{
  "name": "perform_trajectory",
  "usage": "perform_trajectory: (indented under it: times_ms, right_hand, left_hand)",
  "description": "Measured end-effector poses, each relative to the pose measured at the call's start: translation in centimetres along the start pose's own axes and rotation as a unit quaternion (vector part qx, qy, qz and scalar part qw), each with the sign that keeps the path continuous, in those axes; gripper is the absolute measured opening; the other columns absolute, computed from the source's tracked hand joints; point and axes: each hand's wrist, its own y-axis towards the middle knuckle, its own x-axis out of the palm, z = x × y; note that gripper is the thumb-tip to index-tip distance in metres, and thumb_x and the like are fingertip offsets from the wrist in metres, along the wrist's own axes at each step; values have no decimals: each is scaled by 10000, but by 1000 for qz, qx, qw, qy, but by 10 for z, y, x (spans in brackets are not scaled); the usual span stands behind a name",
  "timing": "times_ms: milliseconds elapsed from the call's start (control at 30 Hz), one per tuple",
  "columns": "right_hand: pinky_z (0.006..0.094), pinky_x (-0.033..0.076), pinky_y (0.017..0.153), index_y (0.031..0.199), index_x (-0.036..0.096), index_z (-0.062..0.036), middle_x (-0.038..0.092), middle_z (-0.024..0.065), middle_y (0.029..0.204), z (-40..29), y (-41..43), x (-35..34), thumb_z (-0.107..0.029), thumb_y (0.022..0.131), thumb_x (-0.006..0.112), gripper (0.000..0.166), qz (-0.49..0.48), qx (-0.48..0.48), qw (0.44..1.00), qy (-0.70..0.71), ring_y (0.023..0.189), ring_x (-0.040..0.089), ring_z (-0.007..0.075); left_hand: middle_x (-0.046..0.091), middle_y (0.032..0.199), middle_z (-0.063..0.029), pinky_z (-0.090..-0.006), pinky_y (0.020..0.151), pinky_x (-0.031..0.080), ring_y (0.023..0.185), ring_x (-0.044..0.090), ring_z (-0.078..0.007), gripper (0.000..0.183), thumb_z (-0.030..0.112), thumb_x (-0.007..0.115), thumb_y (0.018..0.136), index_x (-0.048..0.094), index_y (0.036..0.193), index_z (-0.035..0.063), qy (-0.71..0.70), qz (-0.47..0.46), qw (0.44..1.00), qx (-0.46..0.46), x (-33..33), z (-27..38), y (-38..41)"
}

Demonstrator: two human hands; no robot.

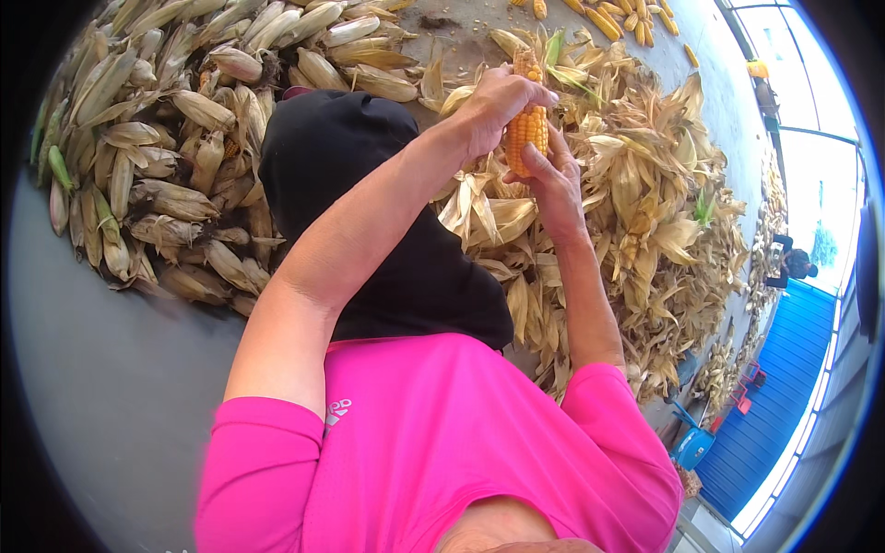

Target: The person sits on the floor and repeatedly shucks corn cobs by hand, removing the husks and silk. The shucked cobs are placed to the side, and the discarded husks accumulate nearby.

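A husked corn cob (527,142) with yellow kernels stands nearly upright in the picture, held in both hands. My left hand (501,104) wraps across its upper part, thumb over the kernels. My right hand (559,186) grips the lower part, with its thumb along the cob's near end. Toward its upper end the cob looks browner and rougher. Right below and beside my hands lies a heap of dry corn husks (643,193). My black trouser leg (387,228) is under my left forearm.
Unhusked corn ears (187,200) form a large pile at left. Husked yellow cobs (626,17) lie on the concrete floor (104,387) at the top. At far right are another person (798,264), a blue chair (693,446), a red object (741,397) and a blue corrugated panel (774,387).
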Motion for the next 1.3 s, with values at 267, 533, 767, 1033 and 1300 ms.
perform_trajectory:
  times_ms: [267,533,767,1033,1300]
  right_hand:
    - [288,448,466,1186,427,-47,578,144,880,63,-5,-11,-335,909,476,402,2,409,908,88,563,537,162]
    - [402,522,855,1360,211,16,424,199,1267,-142,159,-102,-175,919,485,553,169,-223,951,128,1037,535,275]
    - [289,495,619,1070,566,31,631,108,842,-126,134,21,-102,878,535,235,21,-126,990,63,702,597,174]
    - [228,380,506,965,595,47,465,21,592,-46,57,176,-69,895,510,160,-91,-80,982,146,525,422,91]
    - [257,450,569,915,629,0,624,106,755,-14,55,210,-7,828,592,95,-63,-343,901,-259,601,576,166]
  left_hand:
    - [543,1072,-160,-301,788,455,945,530,-197,501,64,612,708,464,1174,-46,71,259,947,176,-24,28,8]
    - [629,879,-83,-282,661,482,684,561,-136,236,105,543,786,570,1008,25,22,162,985,47,-20,29,6]
    - [629,786,-106,-248,539,472,575,552,-126,185,60,495,787,580,935,-8,-103,216,957,163,-15,42,-6]
    - [623,728,-98,-263,531,470,552,544,-127,130,39,515,809,597,904,4,-151,220,899,347,-92,129,-82]
    - [572,615,-71,-249,411,402,470,484,-105,55,46,543,751,567,702,41,-46,542,834,97,-329,89,-123]
